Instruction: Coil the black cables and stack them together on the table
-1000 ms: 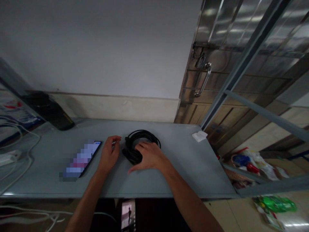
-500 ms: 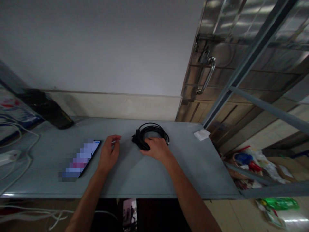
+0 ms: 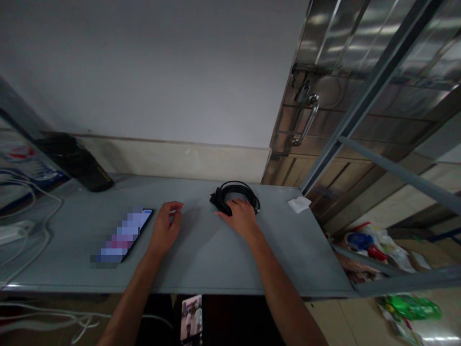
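Observation:
A coiled black cable lies on the grey tabletop, its thicker end bundled at the coil's left side. My right hand grips the near side of the coil, thumb toward the left and fingers reaching into the ring; the fingertips are partly hidden. My left hand hovers at or rests on the tabletop left of the coil, loosely curled, thumb apart from the fingers, holding nothing. Just left of it lies a phone with a lit, pixelated screen.
A black bottle-like object leans at the back left, near white cables and a white power strip. A crumpled white paper lies by the right edge, beside a metal frame post. Another lit phone shows below the front edge.
My right hand and the cable coil have shifted right and slightly away from me across the tabletop. My left hand has stayed nearly where it was. The view has tilted slightly.

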`<state>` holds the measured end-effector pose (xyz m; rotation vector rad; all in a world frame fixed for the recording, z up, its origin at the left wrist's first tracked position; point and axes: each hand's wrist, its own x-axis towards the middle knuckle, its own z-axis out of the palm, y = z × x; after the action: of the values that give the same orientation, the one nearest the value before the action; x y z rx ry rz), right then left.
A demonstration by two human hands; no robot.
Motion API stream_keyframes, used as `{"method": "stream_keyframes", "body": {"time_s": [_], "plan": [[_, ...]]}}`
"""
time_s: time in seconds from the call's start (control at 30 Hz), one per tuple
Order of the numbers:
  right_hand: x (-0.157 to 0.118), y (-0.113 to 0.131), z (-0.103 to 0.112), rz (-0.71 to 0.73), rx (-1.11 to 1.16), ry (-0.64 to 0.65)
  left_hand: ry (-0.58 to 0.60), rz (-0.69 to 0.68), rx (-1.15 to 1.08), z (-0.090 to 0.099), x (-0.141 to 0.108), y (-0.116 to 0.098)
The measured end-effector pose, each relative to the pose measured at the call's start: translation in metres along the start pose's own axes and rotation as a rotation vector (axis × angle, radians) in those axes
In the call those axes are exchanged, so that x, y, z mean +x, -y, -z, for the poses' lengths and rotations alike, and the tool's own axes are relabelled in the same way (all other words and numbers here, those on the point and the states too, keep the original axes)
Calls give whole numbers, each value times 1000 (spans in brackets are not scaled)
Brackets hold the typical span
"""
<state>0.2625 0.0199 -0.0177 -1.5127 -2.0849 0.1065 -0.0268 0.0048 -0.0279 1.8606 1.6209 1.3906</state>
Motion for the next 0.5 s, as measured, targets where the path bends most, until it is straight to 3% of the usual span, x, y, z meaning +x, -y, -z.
{"method": "stream_keyframes", "body": {"time_s": [0.5], "plan": [[5, -7, -8, -128, 226, -207, 17, 5, 9, 1, 1, 3]]}}
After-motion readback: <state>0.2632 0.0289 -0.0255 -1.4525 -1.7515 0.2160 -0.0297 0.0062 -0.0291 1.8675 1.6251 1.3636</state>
